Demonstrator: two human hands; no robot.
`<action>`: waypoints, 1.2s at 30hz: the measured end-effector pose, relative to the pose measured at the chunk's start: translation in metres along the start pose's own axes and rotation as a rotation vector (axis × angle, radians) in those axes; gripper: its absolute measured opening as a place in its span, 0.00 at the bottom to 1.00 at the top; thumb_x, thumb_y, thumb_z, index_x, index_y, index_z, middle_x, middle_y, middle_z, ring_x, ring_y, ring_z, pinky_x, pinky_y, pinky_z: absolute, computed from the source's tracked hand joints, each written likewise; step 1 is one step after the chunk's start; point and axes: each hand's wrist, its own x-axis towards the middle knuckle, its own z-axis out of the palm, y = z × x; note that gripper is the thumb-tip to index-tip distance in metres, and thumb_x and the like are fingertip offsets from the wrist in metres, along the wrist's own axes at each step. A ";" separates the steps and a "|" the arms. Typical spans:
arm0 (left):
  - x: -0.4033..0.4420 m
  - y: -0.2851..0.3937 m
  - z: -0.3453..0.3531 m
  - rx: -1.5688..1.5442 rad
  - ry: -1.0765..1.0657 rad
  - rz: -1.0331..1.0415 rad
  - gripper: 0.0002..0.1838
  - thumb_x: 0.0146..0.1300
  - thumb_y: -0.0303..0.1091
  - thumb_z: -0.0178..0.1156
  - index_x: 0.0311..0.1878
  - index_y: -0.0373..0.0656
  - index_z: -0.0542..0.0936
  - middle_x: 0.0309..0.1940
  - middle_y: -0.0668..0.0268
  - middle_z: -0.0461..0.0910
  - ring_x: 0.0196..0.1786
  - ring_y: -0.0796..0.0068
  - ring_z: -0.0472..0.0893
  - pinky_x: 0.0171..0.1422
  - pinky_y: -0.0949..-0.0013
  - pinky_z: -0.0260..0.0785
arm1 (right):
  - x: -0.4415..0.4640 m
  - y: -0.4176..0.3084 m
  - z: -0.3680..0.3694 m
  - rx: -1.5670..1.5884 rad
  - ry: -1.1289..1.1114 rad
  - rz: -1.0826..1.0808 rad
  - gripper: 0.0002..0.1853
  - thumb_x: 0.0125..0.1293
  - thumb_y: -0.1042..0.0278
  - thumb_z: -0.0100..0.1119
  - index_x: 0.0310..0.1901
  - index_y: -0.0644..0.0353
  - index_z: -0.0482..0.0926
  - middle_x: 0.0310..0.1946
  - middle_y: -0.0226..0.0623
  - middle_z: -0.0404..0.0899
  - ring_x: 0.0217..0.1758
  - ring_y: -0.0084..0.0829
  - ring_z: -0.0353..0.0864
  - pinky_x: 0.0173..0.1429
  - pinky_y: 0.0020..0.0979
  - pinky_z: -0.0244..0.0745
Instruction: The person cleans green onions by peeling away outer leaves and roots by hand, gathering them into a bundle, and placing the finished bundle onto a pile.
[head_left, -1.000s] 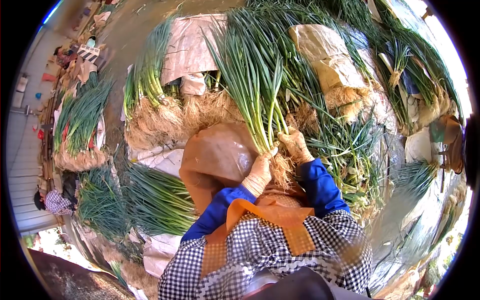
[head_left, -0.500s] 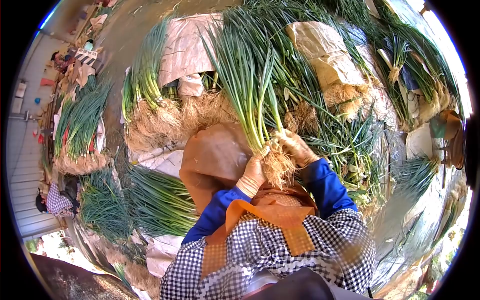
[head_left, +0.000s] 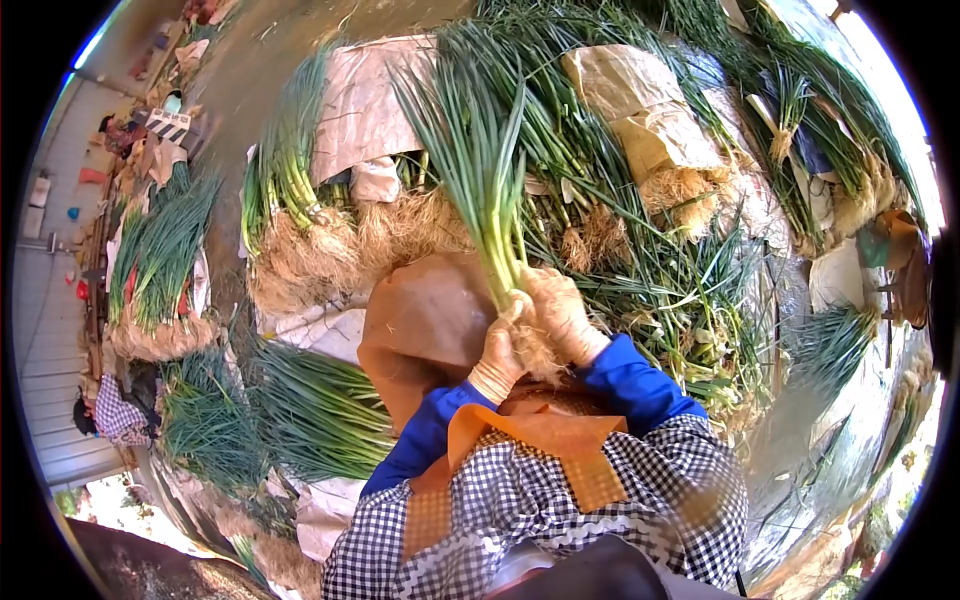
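Above the right edge of the brown plastic lap cover (head_left: 425, 312), I logged one long green scallion bunch (head_left: 496, 215), axis running forward, between both hands, equally near: left hand (head_left: 497, 357) pinching its root end, right hand (head_left: 557, 312) curled round its stems.

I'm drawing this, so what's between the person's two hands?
In the head view, the bottom of the leafy green bunch lies between the left hand and the right hand, with its stringy roots.
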 end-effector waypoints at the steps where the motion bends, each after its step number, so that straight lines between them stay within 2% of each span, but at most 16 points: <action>1: -0.007 -0.001 0.014 0.047 0.069 -0.037 0.13 0.58 0.34 0.58 0.46 0.43 0.74 0.37 0.66 0.77 0.38 0.70 0.77 0.45 0.66 0.73 | 0.001 0.002 -0.003 -0.014 0.063 -0.094 0.19 0.63 0.58 0.48 0.52 0.59 0.72 0.46 0.42 0.73 0.53 0.43 0.69 0.58 0.41 0.63; 4: 0.004 0.005 -0.015 0.137 0.060 -0.151 0.18 0.58 0.33 0.58 0.51 0.41 0.72 0.39 0.65 0.77 0.39 0.72 0.77 0.47 0.68 0.72 | 0.012 0.019 -0.019 0.059 0.001 -0.307 0.21 0.65 0.57 0.47 0.55 0.59 0.71 0.53 0.43 0.72 0.61 0.43 0.64 0.64 0.42 0.57; 7: -0.008 0.009 0.022 0.249 -0.075 -0.210 0.24 0.58 0.31 0.57 0.58 0.38 0.68 0.41 0.64 0.77 0.41 0.74 0.76 0.48 0.69 0.71 | 0.032 0.059 -0.025 0.985 -0.140 -0.049 0.16 0.68 0.59 0.46 0.45 0.63 0.76 0.46 0.41 0.76 0.50 0.34 0.74 0.56 0.32 0.67; 8: -0.014 0.010 0.043 0.310 -0.125 -0.185 0.26 0.58 0.31 0.56 0.61 0.37 0.66 0.42 0.63 0.76 0.42 0.76 0.76 0.46 0.70 0.72 | 0.041 0.076 -0.020 0.878 -0.011 0.297 0.18 0.68 0.56 0.45 0.39 0.63 0.78 0.39 0.43 0.79 0.44 0.36 0.78 0.50 0.32 0.71; 9: -0.011 0.011 0.034 0.445 -0.085 -0.060 0.29 0.59 0.32 0.56 0.64 0.37 0.62 0.44 0.63 0.76 0.41 0.77 0.76 0.45 0.71 0.72 | 0.060 0.104 -0.007 0.233 0.041 0.401 0.19 0.65 0.53 0.48 0.36 0.62 0.79 0.32 0.44 0.80 0.39 0.41 0.79 0.44 0.36 0.73; 16: -0.025 0.040 0.062 0.289 -0.300 0.109 0.32 0.54 0.26 0.56 0.64 0.39 0.60 0.38 0.66 0.75 0.43 0.74 0.75 0.50 0.72 0.69 | 0.098 0.172 0.063 -0.101 0.028 0.267 0.19 0.55 0.51 0.61 0.29 0.63 0.76 0.21 0.42 0.76 0.29 0.41 0.76 0.35 0.38 0.70; 18: -0.018 0.042 0.040 0.404 0.039 0.155 0.28 0.54 0.25 0.57 0.60 0.36 0.64 0.37 0.65 0.77 0.41 0.73 0.76 0.49 0.72 0.70 | 0.086 0.153 0.038 0.376 -0.042 0.372 0.15 0.56 0.55 0.59 0.30 0.61 0.76 0.22 0.40 0.76 0.28 0.36 0.75 0.35 0.36 0.69; 21: -0.005 0.022 0.021 0.233 0.034 0.037 0.23 0.53 0.26 0.58 0.54 0.36 0.69 0.36 0.62 0.78 0.35 0.75 0.78 0.40 0.73 0.73 | 0.038 0.093 -0.032 1.225 -0.253 0.428 0.12 0.64 0.60 0.52 0.34 0.61 0.76 0.29 0.29 0.78 0.30 0.20 0.73 0.33 0.23 0.68; 24: 0.000 -0.001 0.016 0.184 0.017 -0.214 0.11 0.56 0.26 0.56 0.42 0.38 0.73 0.31 0.65 0.77 0.28 0.77 0.75 0.31 0.77 0.71 | 0.006 0.074 -0.036 1.505 -0.500 0.293 0.18 0.65 0.59 0.51 0.49 0.63 0.74 0.42 0.34 0.79 0.44 0.20 0.75 0.43 0.19 0.70; 26: 0.006 -0.015 0.006 0.242 0.038 -0.290 0.11 0.56 0.26 0.56 0.42 0.37 0.73 0.27 0.68 0.77 0.28 0.75 0.76 0.32 0.74 0.72 | -0.003 0.055 -0.030 1.195 -0.396 0.183 0.20 0.65 0.57 0.51 0.52 0.63 0.72 0.43 0.34 0.78 0.47 0.21 0.75 0.45 0.19 0.70; 27: 0.011 -0.018 -0.003 0.258 0.105 -0.256 0.11 0.56 0.26 0.56 0.44 0.37 0.74 0.28 0.66 0.77 0.30 0.73 0.77 0.34 0.72 0.73 | 0.004 0.064 -0.008 1.400 -0.530 0.345 0.19 0.66 0.58 0.50 0.52 0.63 0.72 0.42 0.33 0.78 0.45 0.21 0.75 0.45 0.20 0.70; 28: 0.011 -0.021 -0.002 0.259 0.103 -0.254 0.11 0.56 0.26 0.56 0.44 0.37 0.74 0.28 0.66 0.77 0.30 0.73 0.77 0.34 0.72 0.73 | 0.012 0.079 0.010 1.187 -0.505 0.368 0.17 0.67 0.60 0.50 0.50 0.63 0.71 0.38 0.31 0.78 0.42 0.21 0.75 0.44 0.23 0.71; 30: 0.010 -0.023 0.004 0.292 0.111 -0.128 0.10 0.57 0.31 0.56 0.40 0.37 0.75 0.27 0.64 0.78 0.26 0.71 0.78 0.29 0.69 0.74 | 0.033 0.088 0.029 1.171 -0.272 0.354 0.15 0.67 0.59 0.49 0.44 0.63 0.74 0.33 0.29 0.78 0.38 0.21 0.75 0.39 0.25 0.70; 32: 0.012 -0.023 0.000 0.295 0.118 -0.140 0.11 0.57 0.31 0.55 0.42 0.37 0.75 0.28 0.63 0.78 0.27 0.71 0.78 0.31 0.69 0.74 | 0.046 0.076 0.026 0.358 -0.035 0.214 0.13 0.67 0.58 0.47 0.37 0.59 0.77 0.28 0.39 0.80 0.30 0.31 0.80 0.34 0.29 0.74; 34: 0.015 -0.025 -0.002 0.234 0.198 -0.080 0.12 0.57 0.31 0.55 0.43 0.36 0.74 0.28 0.63 0.78 0.28 0.70 0.78 0.31 0.69 0.74 | 0.038 0.056 0.004 -0.407 -0.022 -0.105 0.13 0.66 0.57 0.49 0.28 0.53 0.75 0.17 0.29 0.73 0.16 0.26 0.73 0.19 0.27 0.68; 36: 0.017 -0.023 -0.005 0.230 0.171 -0.116 0.12 0.57 0.31 0.55 0.43 0.36 0.74 0.29 0.62 0.78 0.28 0.68 0.78 0.31 0.68 0.74 | 0.019 0.069 0.018 -0.265 -0.027 -0.035 0.17 0.65 0.51 0.48 0.22 0.50 0.71 0.17 0.26 0.72 0.17 0.22 0.73 0.19 0.24 0.68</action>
